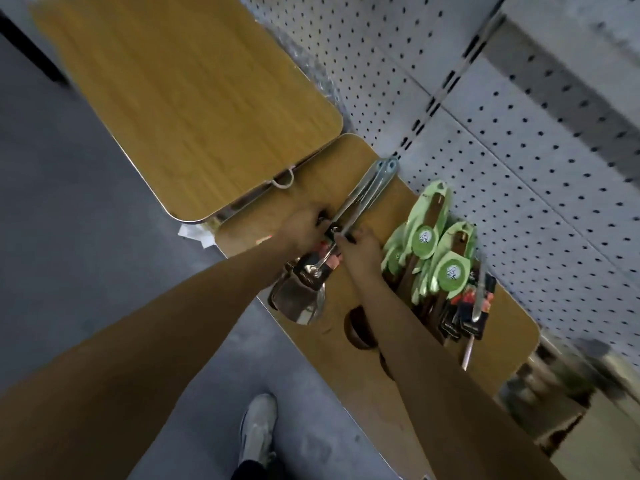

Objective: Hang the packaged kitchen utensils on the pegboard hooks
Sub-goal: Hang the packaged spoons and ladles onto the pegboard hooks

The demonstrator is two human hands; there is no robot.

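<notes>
Two hands meet on one bundle of packaged steel utensils [313, 271]. We note the left hand [300, 231] gripping its left side and the right hand [360, 249] pinching its right side, fingers curled. The long axis runs from the broad heads nearest us up to the handle ends [382, 169], which sit just short of the pegboard [519, 140]. We judge both hands equally near. Green-carded utensils [433, 244] hang right of the bundle, against the pegboard.

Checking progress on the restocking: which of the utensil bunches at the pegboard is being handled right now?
The steel spatulas with dark labels: both hands grip their handles. The green-carded wooden utensils hang untouched to the right.
</notes>
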